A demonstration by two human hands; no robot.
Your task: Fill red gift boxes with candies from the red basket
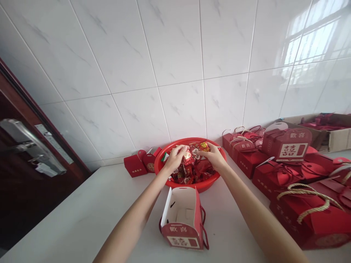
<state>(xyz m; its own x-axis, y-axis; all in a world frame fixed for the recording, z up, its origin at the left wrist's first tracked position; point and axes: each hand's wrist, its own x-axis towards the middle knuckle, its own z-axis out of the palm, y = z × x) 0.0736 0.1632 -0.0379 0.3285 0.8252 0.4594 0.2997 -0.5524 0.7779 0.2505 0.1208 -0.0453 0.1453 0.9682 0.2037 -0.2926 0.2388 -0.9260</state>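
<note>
Over a red plastic basket [201, 188] of wrapped candies [189, 174], both my hands are raised side by side. My left hand [177, 157] is closed on a shiny red candy packet [188, 157] at its fingertips. The fingers of my right hand [213, 155] are closed on a yellow and red packet [204, 146], beside a round-labelled packet. Nearer to me, between my forearms, stands an open red gift box [183, 233] with a white inside and red cord handles. Nothing shows inside its visible part.
Many closed red gift boxes [287, 146] with cord handles crowd the right side. Behind them is a cardboard box [338, 140] with dark red ribbons. A small red box [134, 166] stands left of the basket. A tiled wall borders the table; a door handle [41, 149] is at left.
</note>
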